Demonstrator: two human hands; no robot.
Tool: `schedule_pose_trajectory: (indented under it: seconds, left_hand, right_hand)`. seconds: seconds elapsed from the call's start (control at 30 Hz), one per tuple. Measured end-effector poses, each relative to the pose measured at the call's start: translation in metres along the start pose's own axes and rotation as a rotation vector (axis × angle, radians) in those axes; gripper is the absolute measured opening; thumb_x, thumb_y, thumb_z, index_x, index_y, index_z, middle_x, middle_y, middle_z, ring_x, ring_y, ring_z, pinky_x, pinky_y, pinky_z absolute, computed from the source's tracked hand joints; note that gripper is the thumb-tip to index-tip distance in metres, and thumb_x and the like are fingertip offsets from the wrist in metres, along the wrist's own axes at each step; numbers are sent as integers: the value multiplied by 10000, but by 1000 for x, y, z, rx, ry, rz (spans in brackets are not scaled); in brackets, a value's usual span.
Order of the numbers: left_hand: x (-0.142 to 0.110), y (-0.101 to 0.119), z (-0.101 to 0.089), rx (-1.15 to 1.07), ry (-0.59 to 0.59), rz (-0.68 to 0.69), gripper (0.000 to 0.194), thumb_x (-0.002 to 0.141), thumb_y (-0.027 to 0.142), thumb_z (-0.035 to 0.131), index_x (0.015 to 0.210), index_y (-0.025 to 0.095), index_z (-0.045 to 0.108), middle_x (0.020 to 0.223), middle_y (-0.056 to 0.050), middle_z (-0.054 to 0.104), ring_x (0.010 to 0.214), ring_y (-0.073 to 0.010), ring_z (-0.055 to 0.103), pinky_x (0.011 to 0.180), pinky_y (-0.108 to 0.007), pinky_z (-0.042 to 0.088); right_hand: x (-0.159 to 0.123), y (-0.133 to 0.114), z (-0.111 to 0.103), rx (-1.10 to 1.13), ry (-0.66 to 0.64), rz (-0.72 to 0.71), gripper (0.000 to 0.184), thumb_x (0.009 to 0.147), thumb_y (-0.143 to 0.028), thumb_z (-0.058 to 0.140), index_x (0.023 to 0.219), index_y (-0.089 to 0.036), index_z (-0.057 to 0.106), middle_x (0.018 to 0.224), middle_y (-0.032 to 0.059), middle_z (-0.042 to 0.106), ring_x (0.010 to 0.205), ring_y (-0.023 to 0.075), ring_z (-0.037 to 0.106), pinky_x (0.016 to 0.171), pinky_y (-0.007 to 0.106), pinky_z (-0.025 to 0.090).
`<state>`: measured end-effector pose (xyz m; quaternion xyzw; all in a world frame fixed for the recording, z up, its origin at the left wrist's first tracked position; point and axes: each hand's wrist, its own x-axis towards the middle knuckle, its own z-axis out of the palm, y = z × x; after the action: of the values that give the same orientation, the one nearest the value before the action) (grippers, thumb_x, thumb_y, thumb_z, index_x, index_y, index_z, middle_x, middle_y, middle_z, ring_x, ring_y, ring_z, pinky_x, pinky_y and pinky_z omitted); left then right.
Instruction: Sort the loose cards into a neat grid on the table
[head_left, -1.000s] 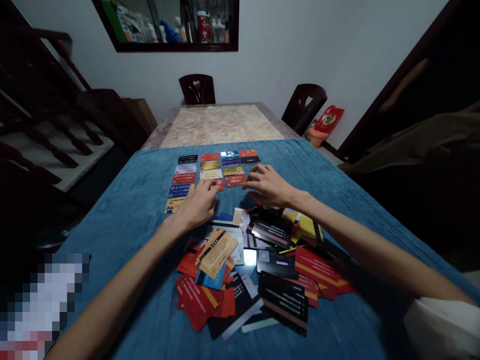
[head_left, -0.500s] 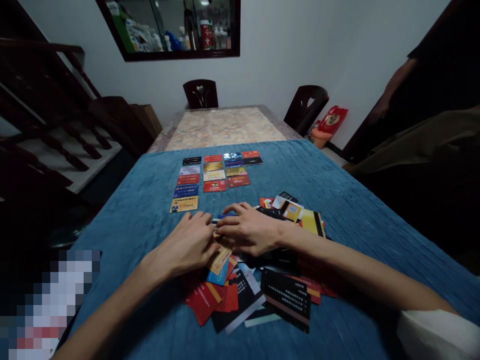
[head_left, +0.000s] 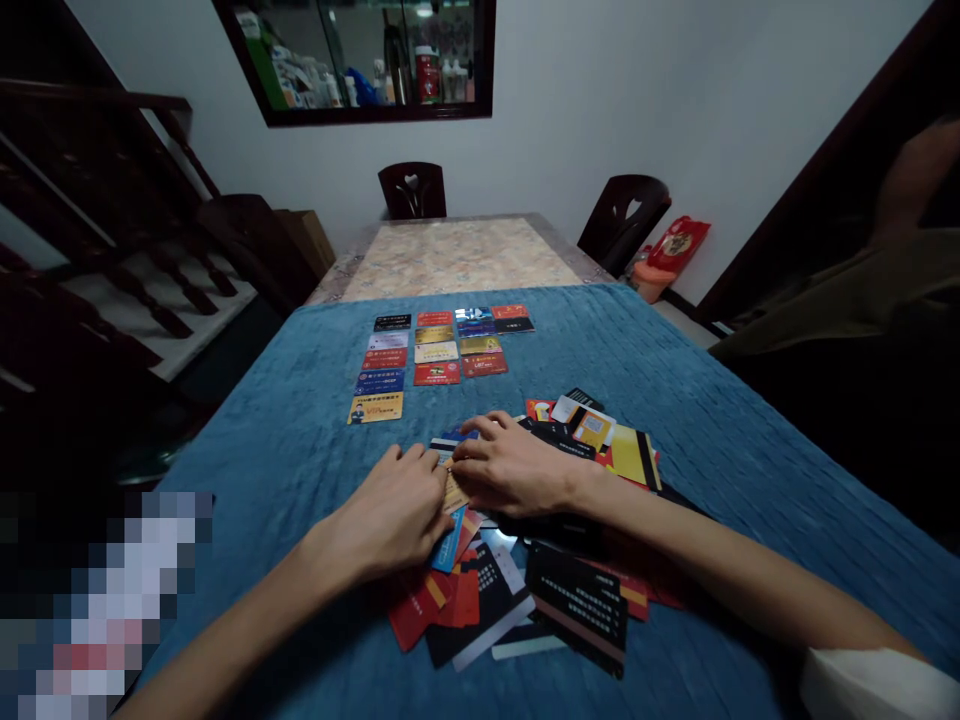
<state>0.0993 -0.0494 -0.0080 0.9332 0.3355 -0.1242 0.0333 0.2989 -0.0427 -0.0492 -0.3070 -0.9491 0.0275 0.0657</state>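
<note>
Glossy rectangular plastic cards in red, black, yellow and blue (head_left: 576,600) lie heaped on a surface draped in textured blue cloth (head_left: 292,450), where the left hand (head_left: 394,505) and right hand (head_left: 517,465) sit close together over a tan printed card (head_left: 456,492). Fingers on both hands are bent, but whether they grip it cannot be told. Beyond, multicoloured printed cards (head_left: 436,352) lie in uneven columns.
</note>
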Motion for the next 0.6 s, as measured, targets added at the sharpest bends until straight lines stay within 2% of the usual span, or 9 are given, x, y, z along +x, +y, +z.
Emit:
schedule_pose_trajectory:
  seconds: [0.2, 0.37, 0.6]
  left_hand:
    - [1, -1, 2, 39, -14, -29, 254, 913, 278, 492, 1010, 113, 659, 1077, -159, 640, 1006, -308, 591, 843, -431, 452]
    - [-3, 3, 2, 10, -18, -10, 236, 920, 249, 489, 1016, 117, 660, 1063, -148, 647, 992, -290, 596, 825, -404, 445]
    - [-4, 8, 1, 30, -16, 3, 222, 896, 227, 502, 993, 108, 663, 1034, -159, 660, 983, -312, 595, 797, -414, 444]
  right_hand:
    - [-1, 2, -1, -39, 1, -15, 193, 947, -291, 543, 975, -163, 685, 1080, 115, 691, 1140, 281, 468, 887, 419, 326]
    - [-3, 0, -7, -27, -25, -33, 149, 937, -275, 565, 937, -175, 675, 1008, 82, 691, 990, 225, 501, 809, 370, 326]
    - [-2, -3, -8, -61, -2, -113, 175, 946, -238, 542, 831, -178, 659, 869, 64, 694, 880, 205, 501, 778, 358, 316]
